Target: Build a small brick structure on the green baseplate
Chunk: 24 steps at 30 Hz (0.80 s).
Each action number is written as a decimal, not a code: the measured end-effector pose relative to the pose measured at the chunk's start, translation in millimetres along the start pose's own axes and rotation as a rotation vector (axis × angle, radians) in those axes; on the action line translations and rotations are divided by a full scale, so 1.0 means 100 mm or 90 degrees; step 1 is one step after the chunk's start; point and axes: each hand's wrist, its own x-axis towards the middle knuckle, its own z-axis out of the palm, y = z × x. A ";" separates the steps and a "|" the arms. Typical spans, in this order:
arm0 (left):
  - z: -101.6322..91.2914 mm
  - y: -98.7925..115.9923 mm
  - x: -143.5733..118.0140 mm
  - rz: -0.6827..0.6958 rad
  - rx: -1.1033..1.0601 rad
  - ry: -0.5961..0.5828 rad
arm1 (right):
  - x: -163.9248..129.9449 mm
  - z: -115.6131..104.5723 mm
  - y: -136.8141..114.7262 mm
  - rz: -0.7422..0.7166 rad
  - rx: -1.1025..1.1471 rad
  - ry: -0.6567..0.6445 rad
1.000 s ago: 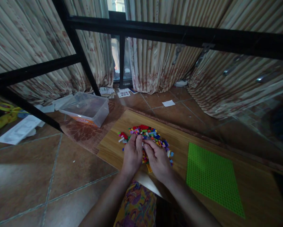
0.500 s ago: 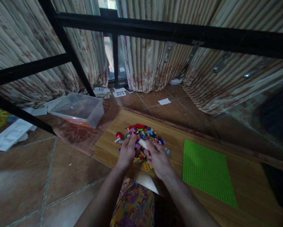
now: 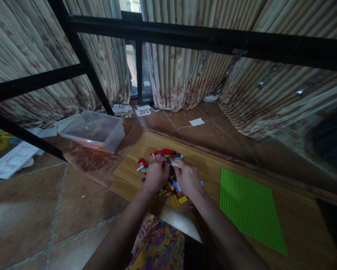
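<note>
The left hand (image 3: 157, 175) is curled so I can't tell what's inside, the right hand (image 3: 189, 178) seems to pinch a white piece (image 3: 174, 163), and little bricks (image 3: 171, 185) under and between them might fall off the counter (image 3: 210, 168) if bumped hard.

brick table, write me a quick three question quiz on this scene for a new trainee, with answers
1. True or false: in the head view, the green baseplate lies to the right of the brick pile.
2. Which of the person's hands is nearer the green baseplate?
3. Fill in the colour: the clear plastic bin has a label that is mostly ____.

Key: 1. True. 2. The right hand. 3. Orange.
</note>
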 end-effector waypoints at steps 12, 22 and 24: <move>-0.09 -0.04 -0.05 0.003 0.093 0.002 | -0.05 -0.08 0.13 -0.012 0.118 0.000; -0.18 -0.17 -0.04 -0.023 -0.033 0.011 | -0.10 -0.26 0.31 0.053 0.178 0.022; -0.18 -0.18 -0.04 -0.022 -0.055 0.013 | -0.14 -0.26 0.38 0.045 0.172 0.012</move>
